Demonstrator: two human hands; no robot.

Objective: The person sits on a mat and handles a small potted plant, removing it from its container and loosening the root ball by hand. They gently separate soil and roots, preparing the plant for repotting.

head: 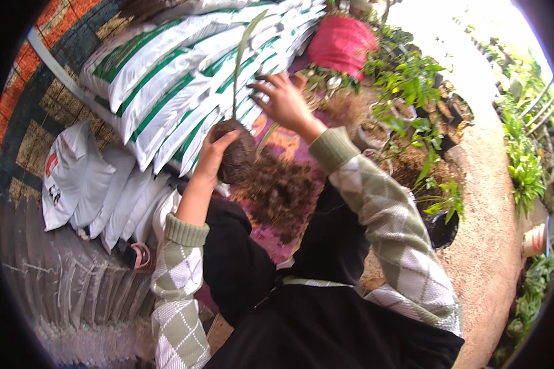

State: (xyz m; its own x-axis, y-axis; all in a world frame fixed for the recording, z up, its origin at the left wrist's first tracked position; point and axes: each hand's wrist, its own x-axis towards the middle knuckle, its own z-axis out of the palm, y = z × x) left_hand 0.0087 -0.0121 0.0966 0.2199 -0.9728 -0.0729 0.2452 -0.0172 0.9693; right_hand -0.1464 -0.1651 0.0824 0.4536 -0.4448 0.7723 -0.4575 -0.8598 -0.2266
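My left hand (209, 159) grips a dark brown root ball (240, 159) of a young plant. From its top rises a thin stem with one long narrow leaf (242, 44), roughly upright in the picture. My right hand (281, 101) is raised to the right of the stem, with fingers apart and nothing in them. It appears not to touch the plant. Below both hands, a heap of loose dark soil or fibre (281, 196) lies on a purple mat (272, 244) between my knees. A second narrow leaf (267, 138) shows behind the root ball; its base is hidden.
White and green plastic sacks (180, 87) are stacked ahead on the left, with white sacks (101, 184) nearer me. A red woven sack (341, 46) stands ahead. Potted leafy plants (415, 83) and a black grow bag (443, 228) line my right, beside a sandy path (484, 198).
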